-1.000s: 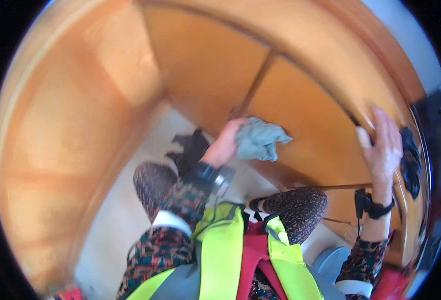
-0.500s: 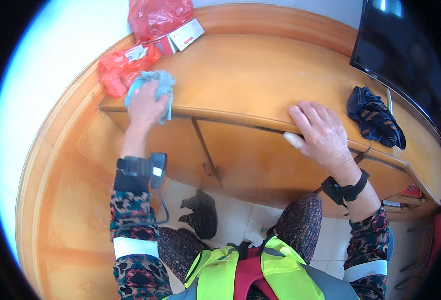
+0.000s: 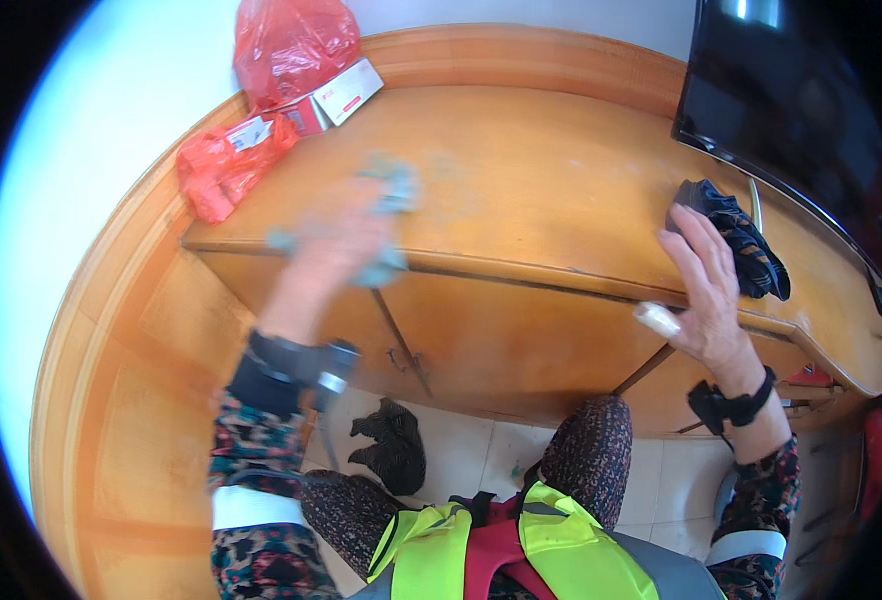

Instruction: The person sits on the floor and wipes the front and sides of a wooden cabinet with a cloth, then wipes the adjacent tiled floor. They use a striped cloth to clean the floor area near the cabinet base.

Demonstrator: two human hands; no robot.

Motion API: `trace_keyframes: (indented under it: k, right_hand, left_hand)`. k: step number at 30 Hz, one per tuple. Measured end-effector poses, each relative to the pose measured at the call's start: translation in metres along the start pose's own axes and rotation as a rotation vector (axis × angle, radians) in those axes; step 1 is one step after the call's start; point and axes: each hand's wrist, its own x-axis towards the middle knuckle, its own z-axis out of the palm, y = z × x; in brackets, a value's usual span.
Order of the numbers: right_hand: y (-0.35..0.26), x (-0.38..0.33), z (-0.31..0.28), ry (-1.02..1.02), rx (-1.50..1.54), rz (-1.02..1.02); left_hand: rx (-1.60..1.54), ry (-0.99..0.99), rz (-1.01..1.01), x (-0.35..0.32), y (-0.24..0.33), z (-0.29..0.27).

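Your left hand (image 3: pixel 346 235) is lying over a pale blue-green, crumpled fabric cloth (image 3: pixel 398 186) at the left front edge of the cabinet top; the cloth is showing beyond the fingers and below the palm, but blur is hiding whether the fingers are clamping it. You appear to be wiping that edge. The next move is probably calling for steady pressure, while you are keeping clear of the bags. Your right hand (image 3: pixel 706 290) is hovering near the right front edge, thumb and fingers apart, with no object in its grasp.

Across the surface, a small red plastic bag (image 3: pixel 226 170) is sitting at the far left, and a large, bulging red plastic bag (image 3: pixel 296 50) is standing behind it, beside a white-and-red cardboard box (image 3: pixel 349 92). The orange-brown wooden cabinet top (image 3: pixel 531 170) is stretching rightward, bearing a dark, striped fabric bundle (image 3: pixel 758 255) just behind your right fingers; you can't tell here if they are touching it. Farther right, a black flat-screen television (image 3: pixel 781 110) is standing. Below, 1 dark, ribbed fabric piece (image 3: pixel 391 445) is lying on the pale tiled floor (image 3: pixel 461 450).
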Motion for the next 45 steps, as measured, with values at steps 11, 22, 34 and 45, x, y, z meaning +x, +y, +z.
trace_keyframes:
  k: [11, 22, 34, 45]
  right_hand:
    - [0.020, -0.034, -0.003, -0.116, -0.173, -0.001]
    - [0.036, -0.028, -0.009, -0.254, -0.282, -0.050]
    - [0.078, -0.025, -0.032, -0.328, -0.398, -0.081]
    - [0.008, 0.006, -0.006, -0.157, -0.197, -0.020]
  left_hand:
    - [-0.141, -0.009, 0.141, 0.052, 0.043, 0.031]
    - [-0.070, 0.227, 0.491, 0.070, 0.049, 0.055]
    - [-0.694, 0.738, 0.090, -0.007, -0.057, 0.094]
    - [-0.406, -0.369, -0.658, -0.218, -0.295, 0.269]
